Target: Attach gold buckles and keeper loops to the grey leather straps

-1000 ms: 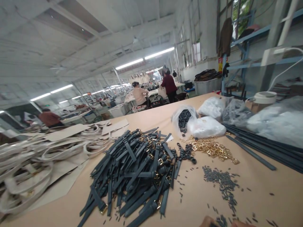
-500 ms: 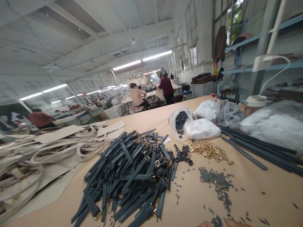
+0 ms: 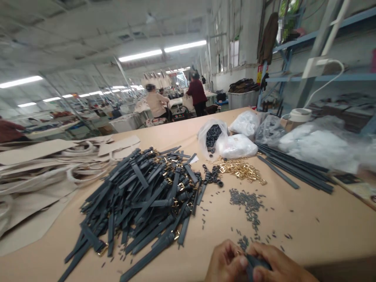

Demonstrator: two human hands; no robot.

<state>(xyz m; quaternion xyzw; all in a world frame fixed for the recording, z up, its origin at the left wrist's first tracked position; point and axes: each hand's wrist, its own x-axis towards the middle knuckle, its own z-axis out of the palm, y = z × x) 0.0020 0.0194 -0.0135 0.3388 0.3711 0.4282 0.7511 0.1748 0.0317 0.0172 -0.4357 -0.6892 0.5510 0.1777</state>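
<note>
Near the bottom edge, my left hand [image 3: 226, 261] and my right hand [image 3: 274, 263] are close together, both closed on a dark strap [image 3: 255, 263]. A bit of gold metal shows at my left fingertips. Just beyond the fingers lies a small cluster of dark little pieces [image 3: 243, 242], with a larger scatter of them [image 3: 246, 203] farther off. To the left spreads a big pile of dark straps with gold buckles [image 3: 147, 199]. Gold buckles [image 3: 242, 169] lie heaped behind the small pieces, beside some black rings [image 3: 213, 175].
Pale fabric pieces [image 3: 35, 184] cover the table's left side. An open bag of black rings [image 3: 213, 137], white plastic bags [image 3: 237, 147] and long dark strips [image 3: 293, 166] lie at the back and right. Beyond the table are people, a grey bin [image 3: 242, 100] and blue shelving.
My hands have come further into view at the bottom, now showing a dark strap held between them. The view has shifted right and down, so the table's items appear further left and higher.
</note>
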